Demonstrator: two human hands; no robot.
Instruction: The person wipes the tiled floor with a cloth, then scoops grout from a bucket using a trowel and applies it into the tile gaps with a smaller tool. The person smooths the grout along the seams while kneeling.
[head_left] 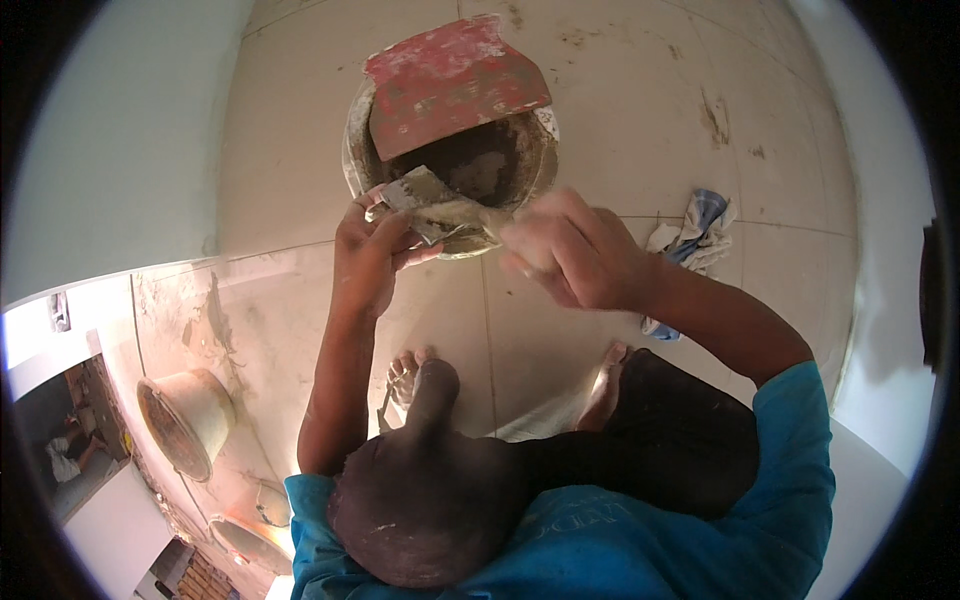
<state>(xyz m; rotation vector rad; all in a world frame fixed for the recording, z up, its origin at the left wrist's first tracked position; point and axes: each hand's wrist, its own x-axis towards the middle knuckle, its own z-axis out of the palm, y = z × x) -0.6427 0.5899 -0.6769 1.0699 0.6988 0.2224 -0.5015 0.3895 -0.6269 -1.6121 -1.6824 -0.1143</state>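
Observation:
My right hand (580, 250), blurred by motion, is closed round the handle of a putty knife (435, 197) crusted with grey paste. Its broad end points left, over the near rim of a round bucket (545, 165). My left hand (372, 245) is closed at that end, with fingers and thumb on a thin flat blade (432, 236) whose shiny edge shows just below the putty knife. Whether this is a separate piece is hard to make out. Across the bucket's far side lies a red, paste-smeared board (460, 85). Dark, wet-looking material shows inside the bucket.
A crumpled blue and white cloth (700, 230) lies on the tiled floor (640, 110) to the right. On the left a pale bucket (190, 415) is tipped toward a doorway, with another container (250, 540) nearer. Walls rise on both sides. My bare feet are below my hands.

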